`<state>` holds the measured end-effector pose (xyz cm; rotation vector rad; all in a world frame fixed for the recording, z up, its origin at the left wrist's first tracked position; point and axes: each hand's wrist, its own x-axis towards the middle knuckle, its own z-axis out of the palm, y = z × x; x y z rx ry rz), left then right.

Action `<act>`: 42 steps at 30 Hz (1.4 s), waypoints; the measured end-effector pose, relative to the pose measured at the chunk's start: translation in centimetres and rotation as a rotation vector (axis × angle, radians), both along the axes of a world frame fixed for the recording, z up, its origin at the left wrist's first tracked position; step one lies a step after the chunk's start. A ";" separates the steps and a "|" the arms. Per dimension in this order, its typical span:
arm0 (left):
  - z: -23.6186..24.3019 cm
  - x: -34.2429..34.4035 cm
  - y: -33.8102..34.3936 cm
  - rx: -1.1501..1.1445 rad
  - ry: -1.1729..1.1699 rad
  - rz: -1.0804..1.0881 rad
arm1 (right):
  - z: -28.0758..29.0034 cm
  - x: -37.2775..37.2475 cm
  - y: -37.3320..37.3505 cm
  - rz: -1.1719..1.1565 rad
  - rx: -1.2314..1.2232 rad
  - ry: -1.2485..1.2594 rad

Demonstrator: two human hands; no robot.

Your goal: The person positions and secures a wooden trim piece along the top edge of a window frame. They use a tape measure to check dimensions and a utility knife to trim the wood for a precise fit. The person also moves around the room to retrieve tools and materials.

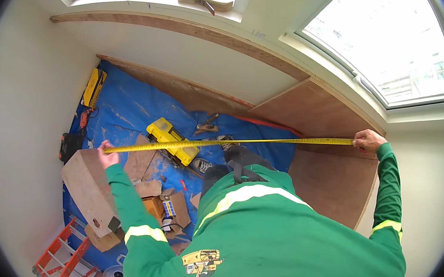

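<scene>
A yellow measuring tape (180, 144) is stretched across in front of my body, almost level, its blade twisting toward the right part. My left hand (108, 153) is closed around its left end, above a pale wooden box or board. The right end is pinched in my right hand (370, 141), close to the wooden edging below the large window. A small bit of red shows under the right fingers. I cannot make out a tape case in either hand.
Blue sheeting (135, 101) covers the floor, with a yellow toolbox (185, 151), a hand plane (207, 125) and opened cardboard boxes (154, 206) on it. An orange stepladder (65, 260) stands at lower left. Brown panels (327, 176) line the right, below a window (383, 37).
</scene>
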<state>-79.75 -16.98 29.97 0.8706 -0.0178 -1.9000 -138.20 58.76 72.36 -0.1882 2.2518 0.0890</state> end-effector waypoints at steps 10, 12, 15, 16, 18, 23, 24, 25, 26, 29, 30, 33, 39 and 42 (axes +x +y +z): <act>4.0 -33.2 39.1 0.404 0.347 -0.942 | 11.4 11.3 -8.6 0.431 0.002 0.688; 6.2 -35.4 41.0 0.376 0.262 -1.036 | 12.9 12.0 -9.3 0.489 0.056 0.762; 7.0 -38.5 41.9 0.361 0.099 -1.071 | 16.5 12.4 -9.1 0.488 0.075 0.831; 6.8 -39.6 42.0 0.385 0.036 -1.066 | 18.3 12.2 -8.6 0.468 0.086 0.860; 6.3 -41.5 42.0 0.463 0.018 -1.086 | 22.8 12.0 -7.6 0.477 0.107 0.952; 6.0 -42.0 42.6 0.258 0.089 -1.463 | 30.3 11.1 -6.7 0.519 0.177 1.156; 6.0 -41.3 42.4 0.162 0.044 -1.585 | 30.1 10.4 -7.1 0.579 0.231 1.217; 5.8 -40.5 41.9 0.041 0.020 -1.705 | 29.7 9.5 -7.8 0.627 0.322 1.277; 5.3 -39.0 41.3 -0.052 -0.032 -1.726 | 29.1 8.4 -8.7 0.630 0.317 1.244; 1.8 -32.3 37.8 -0.084 -0.165 -1.585 | 25.9 5.8 -11.4 0.878 0.273 1.198; 0.0 -29.3 36.3 -0.032 -0.198 -1.518 | 24.5 4.9 -12.3 0.896 0.234 1.186; -6.1 -18.2 32.4 0.162 -0.441 -1.232 | 20.5 2.6 -14.7 0.919 0.375 1.153; -12.9 6.7 31.8 0.491 -0.667 -0.817 | 15.5 -0.4 -18.1 1.018 0.354 1.115; -13.1 14.3 35.9 0.554 -0.771 -0.769 | 13.7 -1.0 -19.9 0.973 0.410 1.050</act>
